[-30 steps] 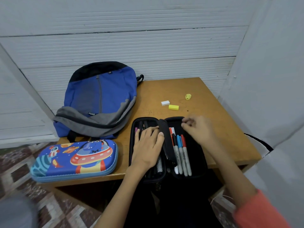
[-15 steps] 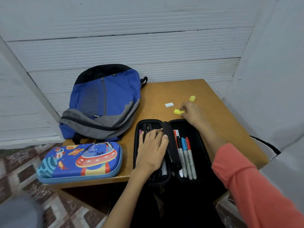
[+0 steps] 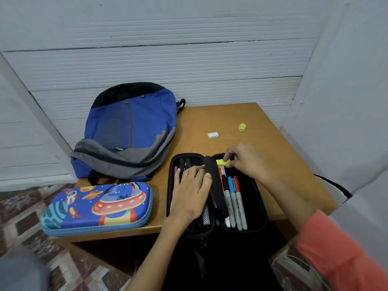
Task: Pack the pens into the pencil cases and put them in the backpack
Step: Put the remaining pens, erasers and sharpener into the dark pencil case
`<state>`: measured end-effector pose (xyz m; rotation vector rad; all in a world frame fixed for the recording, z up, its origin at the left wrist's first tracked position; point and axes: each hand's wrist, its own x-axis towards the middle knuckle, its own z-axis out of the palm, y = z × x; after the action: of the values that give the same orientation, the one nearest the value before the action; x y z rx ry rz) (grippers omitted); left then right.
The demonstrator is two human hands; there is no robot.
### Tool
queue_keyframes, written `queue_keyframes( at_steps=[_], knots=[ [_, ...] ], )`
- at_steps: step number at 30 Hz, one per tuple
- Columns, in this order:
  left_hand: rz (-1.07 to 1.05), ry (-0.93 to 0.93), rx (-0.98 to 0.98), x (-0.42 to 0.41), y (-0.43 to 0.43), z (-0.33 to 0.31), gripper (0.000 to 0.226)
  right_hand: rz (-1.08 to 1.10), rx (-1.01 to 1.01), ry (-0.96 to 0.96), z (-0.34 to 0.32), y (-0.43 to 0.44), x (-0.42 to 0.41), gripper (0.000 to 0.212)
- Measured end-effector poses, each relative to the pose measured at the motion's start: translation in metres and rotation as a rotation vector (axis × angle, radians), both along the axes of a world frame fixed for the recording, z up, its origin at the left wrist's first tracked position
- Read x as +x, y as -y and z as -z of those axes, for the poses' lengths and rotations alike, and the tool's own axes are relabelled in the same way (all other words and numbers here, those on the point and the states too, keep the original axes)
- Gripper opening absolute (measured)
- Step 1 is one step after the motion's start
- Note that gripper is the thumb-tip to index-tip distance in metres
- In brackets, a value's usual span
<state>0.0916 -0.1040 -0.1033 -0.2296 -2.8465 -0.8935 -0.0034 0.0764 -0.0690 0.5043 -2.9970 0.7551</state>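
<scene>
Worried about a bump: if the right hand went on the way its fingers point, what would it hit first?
Likely the black pencil case's middle flap, just past the yellow eraser the right hand pinches; depth unclear.

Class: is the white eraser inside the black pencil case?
No, the white eraser lies on the table beyond the open black pencil case.

A white PUMA wordmark (image 3: 119,148) stands on the blue backpack (image 3: 130,122), far left on the table, just where the blue cloth meets the grey front panel. A tiny dark tag (image 3: 142,95) near the backpack's top is too small to read. Three grey markers (image 3: 235,206) in the right half of the open black pencil case (image 3: 259,202), at the near edge, carry dark cursive lettering along their barrels; the words cannot be made out.
</scene>
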Motion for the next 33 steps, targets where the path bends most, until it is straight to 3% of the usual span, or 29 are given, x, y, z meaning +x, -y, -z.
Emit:
queue_keyframes(
  at_steps=[6,12,15,18,20,26,30,33],
  knots=[
    [0.001,-0.005,-0.002,0.0,0.0,0.001,0.067,-0.011,0.054,-0.008,0.004,0.003,-0.009,0.016],
    [0.005,-0.01,-0.004,0.001,0.0,0.0,0.067,0.079,-0.141,-0.056,-0.015,0.01,-0.044,0.014],
    [0.004,-0.013,-0.004,0.001,0.001,-0.001,0.066,0.081,-0.014,-0.078,-0.006,0.023,-0.073,0.031],
    [0.003,-0.01,-0.015,0.002,0.0,-0.002,0.067,0.014,0.265,-0.046,0.007,0.037,-0.092,0.056],
    [0.004,-0.005,-0.021,0.003,0.0,-0.002,0.068,0.007,0.344,-0.02,0.015,0.037,-0.098,0.056],
    [0.01,-0.001,0.0,0.003,-0.001,-0.001,0.066,0.162,0.068,-0.063,0.022,0.017,-0.092,0.025],
    [0.01,-0.002,-0.003,0.003,0.0,-0.002,0.066,0.201,-0.161,-0.003,0.003,-0.001,-0.067,0.024],
    [0.007,-0.001,0.0,0.003,-0.001,-0.002,0.065,0.093,-0.322,0.121,-0.016,-0.016,-0.028,0.021]
  ],
)
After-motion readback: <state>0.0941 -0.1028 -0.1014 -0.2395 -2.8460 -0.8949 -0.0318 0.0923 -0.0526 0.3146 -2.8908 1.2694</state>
